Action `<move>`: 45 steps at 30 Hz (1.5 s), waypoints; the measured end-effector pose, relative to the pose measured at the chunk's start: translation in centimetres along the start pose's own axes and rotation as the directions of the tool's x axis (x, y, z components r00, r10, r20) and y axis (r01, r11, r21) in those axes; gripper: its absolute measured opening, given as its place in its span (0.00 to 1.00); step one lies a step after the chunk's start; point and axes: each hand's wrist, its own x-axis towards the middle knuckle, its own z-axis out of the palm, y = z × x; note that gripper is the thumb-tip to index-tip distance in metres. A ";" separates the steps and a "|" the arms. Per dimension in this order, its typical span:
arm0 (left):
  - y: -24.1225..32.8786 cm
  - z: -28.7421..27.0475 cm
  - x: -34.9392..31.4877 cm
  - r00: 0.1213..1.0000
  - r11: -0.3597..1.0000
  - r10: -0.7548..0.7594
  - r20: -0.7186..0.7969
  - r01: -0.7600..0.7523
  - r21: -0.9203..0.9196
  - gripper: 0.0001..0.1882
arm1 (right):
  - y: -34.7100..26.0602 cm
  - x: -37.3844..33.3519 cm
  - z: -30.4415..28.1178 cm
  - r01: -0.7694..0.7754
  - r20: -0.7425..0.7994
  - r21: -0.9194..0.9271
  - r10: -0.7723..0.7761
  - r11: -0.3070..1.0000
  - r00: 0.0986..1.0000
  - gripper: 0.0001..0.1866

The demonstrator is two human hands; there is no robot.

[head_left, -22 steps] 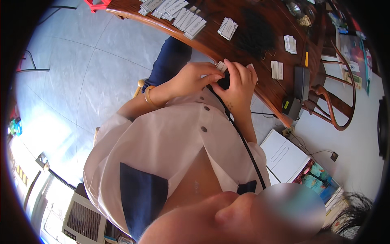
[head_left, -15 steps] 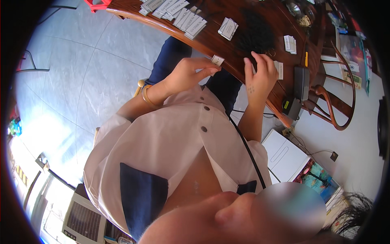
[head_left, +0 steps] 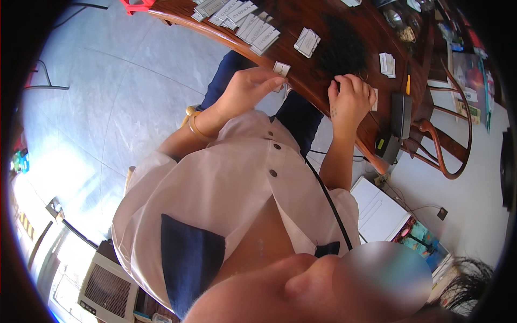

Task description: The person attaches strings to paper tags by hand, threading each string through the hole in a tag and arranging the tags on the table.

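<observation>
A red plastic stool, a white box on the floor, a wooden chair beside the table.

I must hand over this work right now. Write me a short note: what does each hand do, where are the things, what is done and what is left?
Left hand: pinches a small white rectangular card at the edge of the dark brown wooden table.
Right hand: rests on the table, fingers at the pile of thin black loops; whether it grips any, I cannot tell.
Done: a row of white cards and small stacks of white cards lie on the table.
Left: the card in hand is not yet laid with the others; the black pile remains large.
</observation>
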 end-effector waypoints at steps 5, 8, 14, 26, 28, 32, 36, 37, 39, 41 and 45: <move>-0.3 -0.1 0.1 0.999 0.999 0.043 -0.016 -0.043 -0.003 0.12 | 0.0 -0.1 -0.4 0.008 0.015 0.006 -0.008 1.000 1.000 0.06; -0.5 -0.3 0.2 0.999 0.998 0.050 -0.021 -0.050 0.033 0.12 | -0.3 0.0 -1.2 0.017 0.038 0.104 -0.021 0.994 0.999 0.06; -0.4 -0.1 0.5 0.994 0.996 -0.014 -0.106 0.004 -0.091 0.14 | -1.6 0.3 -2.0 0.092 -0.011 0.245 -0.092 0.965 0.996 0.08; 0.4 0.3 0.2 0.995 0.967 -0.083 0.061 0.095 -0.238 0.07 | -3.5 0.2 -3.2 0.166 -0.099 0.179 -0.150 0.970 0.984 0.10; 0.6 0.3 0.2 0.995 0.974 -0.076 0.069 0.089 -0.208 0.07 | -3.5 -0.1 -3.3 0.158 -0.101 0.163 -0.143 0.974 0.985 0.10; 1.0 0.1 0.2 0.995 0.984 -0.070 0.069 0.080 -0.159 0.06 | -3.6 -0.2 -3.4 0.142 -0.100 0.157 -0.127 0.977 0.987 0.09; 0.9 0.0 0.1 1.000 0.996 -0.015 0.010 0.016 -0.091 0.04 | -3.5 -0.3 -3.9 0.128 0.026 0.201 -0.136 0.971 0.990 0.12; 0.9 0.1 0.2 1.000 0.996 -0.015 0.012 0.016 -0.092 0.04 | -3.7 -0.2 -3.8 0.127 0.027 0.200 -0.135 0.972 0.990 0.12; 0.9 0.2 0.2 1.000 0.999 0.000 0.016 0.001 -0.053 0.04 | -4.7 0.1 -3.6 0.034 0.120 0.399 -0.089 0.916 0.989 0.19; 0.7 0.6 0.2 0.999 0.999 0.033 0.024 -0.033 -0.022 0.04 | -5.8 0.2 -3.1 0.050 0.107 0.580 -0.136 0.813 0.985 0.25; 0.7 0.4 0.2 0.999 1.000 0.012 0.038 -0.013 0.014 0.05 | -7.0 -0.3 -2.5 -0.089 0.156 0.684 -0.026 0.724 0.987 0.23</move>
